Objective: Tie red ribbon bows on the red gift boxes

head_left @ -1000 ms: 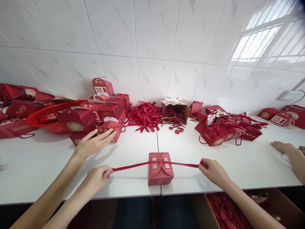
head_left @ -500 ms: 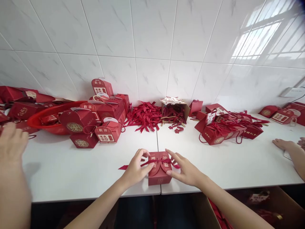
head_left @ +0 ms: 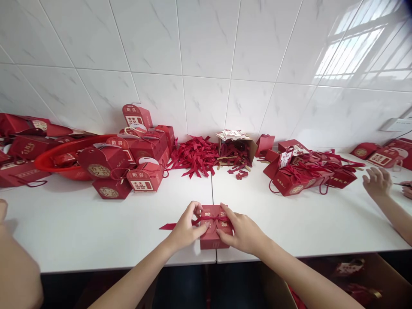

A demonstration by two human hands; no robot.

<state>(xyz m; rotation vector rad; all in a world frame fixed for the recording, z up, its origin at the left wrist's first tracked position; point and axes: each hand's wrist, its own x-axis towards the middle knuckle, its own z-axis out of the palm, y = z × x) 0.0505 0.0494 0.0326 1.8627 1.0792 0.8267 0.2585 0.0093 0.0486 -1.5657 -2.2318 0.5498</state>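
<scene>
A small red gift box (head_left: 210, 241) with gold lettering stands at the front edge of the table, right by the seam. Dark red ribbon (head_left: 215, 219) runs across its closed top, knotted at the middle, with one tail (head_left: 168, 226) lying out to the left. My left hand (head_left: 187, 226) grips the box's left side, thumb on the lid and fingers curled at the edge by the ribbon. My right hand (head_left: 243, 230) holds the right side, its thumb and fingers on the lid and covering the ribbon's right end.
Stacked red boxes (head_left: 146, 146) and a red basin (head_left: 69, 169) stand left. Ribbons (head_left: 195, 154) are heaped by an open carton (head_left: 254, 148) at the wall. Tied boxes (head_left: 292, 182) lie right. Other people's hands show at the right (head_left: 378, 182) and left edge (head_left: 16, 257).
My right hand has slid left, further over the lid. My left hand stays almost still. The person's arm at left has drawn back, and the hand at right has lifted with its fingers raised.
</scene>
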